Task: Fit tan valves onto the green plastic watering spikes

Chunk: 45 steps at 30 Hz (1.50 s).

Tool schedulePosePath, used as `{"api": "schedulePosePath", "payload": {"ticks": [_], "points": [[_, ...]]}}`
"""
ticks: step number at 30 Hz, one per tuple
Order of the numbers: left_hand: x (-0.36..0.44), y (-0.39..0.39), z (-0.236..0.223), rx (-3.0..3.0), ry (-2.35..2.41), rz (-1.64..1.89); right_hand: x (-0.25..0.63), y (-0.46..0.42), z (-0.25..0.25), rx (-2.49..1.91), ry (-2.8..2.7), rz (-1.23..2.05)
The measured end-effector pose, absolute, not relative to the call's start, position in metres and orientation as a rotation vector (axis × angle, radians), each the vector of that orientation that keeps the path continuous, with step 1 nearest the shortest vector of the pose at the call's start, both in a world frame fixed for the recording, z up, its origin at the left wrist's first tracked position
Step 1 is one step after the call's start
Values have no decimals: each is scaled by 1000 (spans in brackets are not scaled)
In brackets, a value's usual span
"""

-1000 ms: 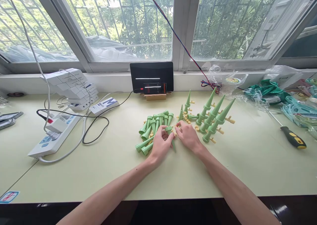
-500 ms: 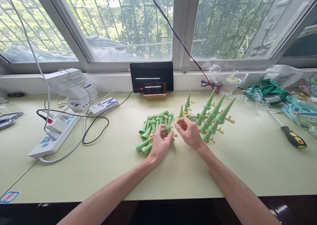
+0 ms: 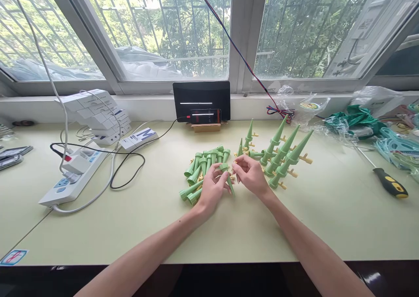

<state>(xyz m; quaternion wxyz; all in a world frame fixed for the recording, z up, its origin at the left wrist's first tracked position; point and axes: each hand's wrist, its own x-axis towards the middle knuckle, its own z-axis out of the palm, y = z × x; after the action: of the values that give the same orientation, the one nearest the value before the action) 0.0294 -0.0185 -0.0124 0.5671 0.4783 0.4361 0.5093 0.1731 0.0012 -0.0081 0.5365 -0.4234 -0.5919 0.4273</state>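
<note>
My left hand (image 3: 214, 184) is closed around a green plastic watering spike (image 3: 230, 183), its tip slanting down toward the table. Close by on the right, my right hand (image 3: 250, 175) has its thumb and fingers pinched together; whatever lies between them is too small to make out. Left of my hands, several loose green spikes (image 3: 195, 175) lie in a pile with bits of yellow among them. To the right, several green spikes (image 3: 288, 153) with yellow valves stand point up in stacked columns. Some small yellow pieces beside my right hand are partly hidden.
A tablet (image 3: 201, 92) with a phone (image 3: 206, 116) before it leans at the window. On the left are a power strip (image 3: 70, 179), cables and stacked white boxes (image 3: 94, 109). At right lie a screwdriver (image 3: 389, 182) and plastic bags (image 3: 353, 120).
My right hand drew slightly away to the right, then came back close to the spike. The left hand keeps its hold, with the spike tilted a little differently. The view shifted slightly.
</note>
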Motion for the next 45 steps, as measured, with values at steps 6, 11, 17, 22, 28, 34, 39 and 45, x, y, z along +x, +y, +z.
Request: {"api": "schedulePosePath", "payload": {"ticks": [6,11,17,22,28,34,39,45], "points": [[29,-17,-15,1057,992,1209,173,1,-10,-1001,-1412,1033],[29,-17,-16,1051,981,1209,173,0,-9,-997,-1405,1080],[29,-18,-14,1046,976,1202,172,-1,-7,-1003,-1393,1089],[30,-19,-11,1021,969,1202,172,-1,-7,-1001,-1396,1106],[31,-20,-11,1016,972,1220,172,0,-7,-1007,-1415,1100],[31,-19,-13,1013,966,1240,173,1,-11,-1025,-1447,1039],[31,-18,-15,1019,972,1251,174,0,-11,-1046,-1459,1038],[30,-18,-18,1030,977,1253,173,-1,-9,-1071,-1480,1016]]}}
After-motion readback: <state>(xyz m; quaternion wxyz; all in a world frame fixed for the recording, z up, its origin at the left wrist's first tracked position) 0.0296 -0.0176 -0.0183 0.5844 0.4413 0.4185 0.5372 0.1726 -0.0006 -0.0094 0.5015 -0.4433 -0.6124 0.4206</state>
